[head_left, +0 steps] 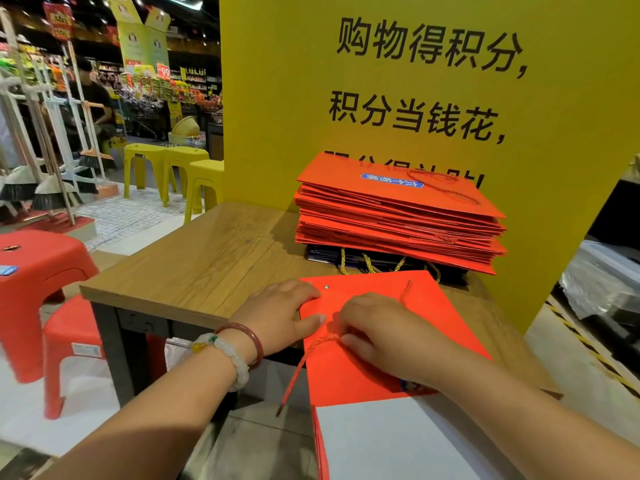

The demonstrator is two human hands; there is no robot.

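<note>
A yellow board (277,98) carries large black characters: "购物得积分," on the first line and "积分当钱花," on the second. A third line is cut off by the stack of red bags (398,230) and cannot be read. The top bag bears a blue label (391,180) with white characters, upside down and too blurred to read. In the aisle behind, a red price tag (163,71) reads "99". The red bag (363,368) in front shows a scrap of blue print, mostly hidden.

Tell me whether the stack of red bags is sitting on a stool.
No, the stack of red bags lies on the wooden table, atop some dark bags.
</note>
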